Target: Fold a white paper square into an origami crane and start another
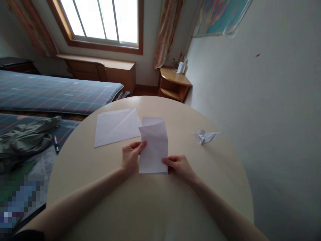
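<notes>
A folded white sheet of paper (154,150) is held up over the round table, its upper part creased and bent. My left hand (131,154) pinches its left edge between thumb and fingers. Lower down on the right edge, my right hand (179,165) grips the same sheet, thumb in front. Behind and left of it, white paper sheets (116,127) lie on the table, the top one with a diagonal crease. A folded paper crane (205,136) rests at the right side of the table.
The round cream table (150,214) spans the foreground. At the left are a plaid mattress (57,92), a crumpled grey-green cloth (27,139) and a pen (56,144). A wooden corner shelf (174,78) stands beyond the table, and a white wall (276,100) rises at right.
</notes>
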The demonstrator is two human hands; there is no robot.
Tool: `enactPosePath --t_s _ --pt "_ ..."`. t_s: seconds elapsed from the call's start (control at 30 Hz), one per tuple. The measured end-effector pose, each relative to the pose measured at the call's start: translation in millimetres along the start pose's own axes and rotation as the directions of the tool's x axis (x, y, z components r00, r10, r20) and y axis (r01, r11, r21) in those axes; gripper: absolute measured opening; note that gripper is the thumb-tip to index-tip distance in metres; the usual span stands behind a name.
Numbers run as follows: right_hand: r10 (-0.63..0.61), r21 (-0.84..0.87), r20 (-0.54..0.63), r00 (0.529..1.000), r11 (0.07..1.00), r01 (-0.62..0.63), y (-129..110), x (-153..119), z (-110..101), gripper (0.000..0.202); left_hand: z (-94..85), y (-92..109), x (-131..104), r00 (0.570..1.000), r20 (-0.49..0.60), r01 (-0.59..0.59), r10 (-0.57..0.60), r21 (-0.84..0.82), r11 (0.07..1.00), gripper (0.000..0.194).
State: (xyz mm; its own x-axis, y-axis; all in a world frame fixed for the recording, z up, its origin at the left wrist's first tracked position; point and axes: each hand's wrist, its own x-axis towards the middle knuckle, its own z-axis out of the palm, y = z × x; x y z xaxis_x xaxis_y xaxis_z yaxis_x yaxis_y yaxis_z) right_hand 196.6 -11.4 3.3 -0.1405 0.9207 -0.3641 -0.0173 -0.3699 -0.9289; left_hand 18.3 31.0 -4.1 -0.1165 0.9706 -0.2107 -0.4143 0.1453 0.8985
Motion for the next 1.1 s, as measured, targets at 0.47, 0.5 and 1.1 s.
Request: enactPosePath --t_s 0.47,0.5,1.1 --pt "0.045 -0.113 0.09 0.995 0.993 -0.034 -3 -1 -1 0.045 -2.4 -2 6 0.999 -0.021 -0.032 0.031 -0.02 0.999 0.034" --pt "0.051 -0.112 0.101 0.994 0.993 -0.04 -4 -1 -1 0.045 -2.4 -2 6 0.999 -0.028 -0.037 0.037 -0.022 0.999 0.035" --pt "-0.194 -0.039 0.027 0.981 0.98 0.195 -2 9 -19 0.041 -5.3 -1 3 0.989 0.149 0.011 -0.025 0.092 0.996 0.034"
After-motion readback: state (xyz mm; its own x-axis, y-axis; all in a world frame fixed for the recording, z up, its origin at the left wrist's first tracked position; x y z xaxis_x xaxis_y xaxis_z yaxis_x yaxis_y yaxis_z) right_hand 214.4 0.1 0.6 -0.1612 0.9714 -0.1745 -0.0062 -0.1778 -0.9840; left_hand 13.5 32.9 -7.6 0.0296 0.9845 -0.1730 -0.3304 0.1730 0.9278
